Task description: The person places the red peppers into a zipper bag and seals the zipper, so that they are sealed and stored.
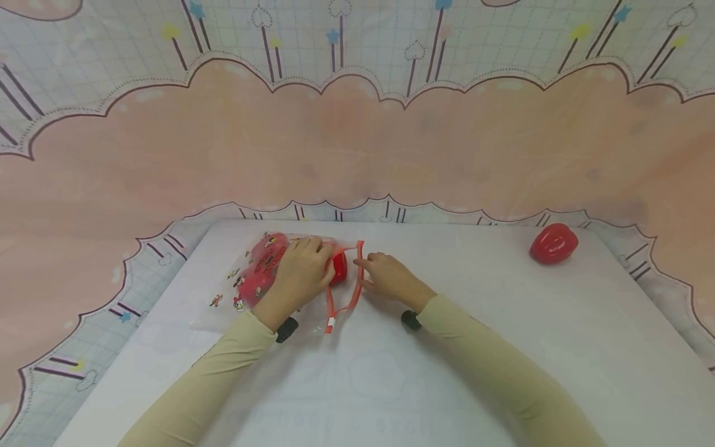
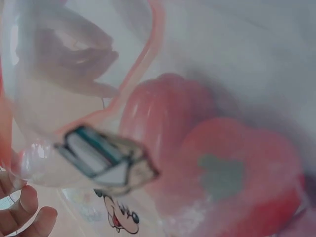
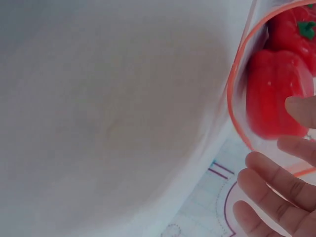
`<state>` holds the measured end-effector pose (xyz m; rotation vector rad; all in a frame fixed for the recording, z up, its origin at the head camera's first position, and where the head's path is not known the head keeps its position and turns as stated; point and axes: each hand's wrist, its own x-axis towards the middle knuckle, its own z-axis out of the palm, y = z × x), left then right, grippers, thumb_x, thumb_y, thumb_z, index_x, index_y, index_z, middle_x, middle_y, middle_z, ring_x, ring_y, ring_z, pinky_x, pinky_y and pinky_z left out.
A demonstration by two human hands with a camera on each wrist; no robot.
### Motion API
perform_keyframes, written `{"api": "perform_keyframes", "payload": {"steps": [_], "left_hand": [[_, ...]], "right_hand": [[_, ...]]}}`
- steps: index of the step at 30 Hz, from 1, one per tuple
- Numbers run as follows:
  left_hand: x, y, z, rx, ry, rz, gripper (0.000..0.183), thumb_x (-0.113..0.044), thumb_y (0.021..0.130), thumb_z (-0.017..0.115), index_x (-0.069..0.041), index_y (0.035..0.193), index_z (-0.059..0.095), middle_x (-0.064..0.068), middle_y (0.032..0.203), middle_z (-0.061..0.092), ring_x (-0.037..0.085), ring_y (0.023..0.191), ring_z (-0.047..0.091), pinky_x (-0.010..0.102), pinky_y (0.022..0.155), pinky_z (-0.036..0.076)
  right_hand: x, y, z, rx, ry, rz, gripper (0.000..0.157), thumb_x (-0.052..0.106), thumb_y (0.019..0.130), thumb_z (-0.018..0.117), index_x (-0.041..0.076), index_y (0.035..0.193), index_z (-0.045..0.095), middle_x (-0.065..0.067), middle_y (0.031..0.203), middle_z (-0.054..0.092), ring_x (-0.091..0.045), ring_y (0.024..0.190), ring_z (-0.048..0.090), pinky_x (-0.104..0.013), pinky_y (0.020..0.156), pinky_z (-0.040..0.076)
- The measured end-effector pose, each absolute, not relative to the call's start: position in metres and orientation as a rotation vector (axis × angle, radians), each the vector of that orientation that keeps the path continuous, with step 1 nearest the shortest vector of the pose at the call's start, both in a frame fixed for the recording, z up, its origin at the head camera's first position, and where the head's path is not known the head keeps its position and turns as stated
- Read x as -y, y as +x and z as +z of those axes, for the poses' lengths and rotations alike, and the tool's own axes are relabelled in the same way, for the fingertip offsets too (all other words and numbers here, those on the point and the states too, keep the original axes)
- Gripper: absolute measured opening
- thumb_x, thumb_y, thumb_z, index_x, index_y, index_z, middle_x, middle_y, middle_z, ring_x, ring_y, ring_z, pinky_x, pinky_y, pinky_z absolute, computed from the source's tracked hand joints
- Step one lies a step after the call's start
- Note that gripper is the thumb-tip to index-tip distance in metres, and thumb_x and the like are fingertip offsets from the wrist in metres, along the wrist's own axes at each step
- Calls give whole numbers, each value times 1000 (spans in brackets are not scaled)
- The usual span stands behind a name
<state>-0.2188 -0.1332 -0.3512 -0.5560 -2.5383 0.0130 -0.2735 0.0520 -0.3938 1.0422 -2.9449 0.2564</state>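
White table [image 1: 357,410], clear bag [image 1: 229,290] with peppers [image 3: 274,91] inside: bagging seems the step in hand.
Left hand [image 1: 301,270] lies over the bag, grip unclear; right hand [image 1: 395,280] has fingers apart at the rim [image 1: 360,249]. One loose pepper [image 1: 554,244] lies far right, likely calling for a reach.

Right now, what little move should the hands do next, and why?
Maybe the right hand should gently push the nearest red bell pepper deeper into the clear cartoon-print bag, because the bag's orange rim gapes open, that pepper sits just inside, and the hand's fingers are right at the rim.
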Motion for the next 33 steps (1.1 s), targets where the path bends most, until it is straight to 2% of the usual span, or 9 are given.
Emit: {"api": "perform_keyframes", "payload": {"steps": [6,22,33], "left_hand": [[134,-221,-353,2553,-554,-16,28,-21,78,71,-6,100,66,12,94,64,27,92,60,40,84,52],[134,-220,-350,2570,-571,-16,30,-22,77,72,-6,101,64,12,96,64,27,93,60,41,87,51],[134,-220,-350,2577,-573,-18,31,-22,76,73,-6,101,64,12,96,64,27,93,60,42,88,51]], "right_hand": [[-66,-275,-389,2889,1035,239,46,30,85,66,10,126,59,-12,113,65,-25,102,63,-37,92,51],[-107,-269,-352,2614,1080,165,51,32,82,70,7,125,58,-11,104,66,-25,96,63,-37,87,53],[-143,-270,-324,2394,1130,185,54,27,76,76,-1,119,59,-14,97,66,-29,90,63,-41,84,52]]}}
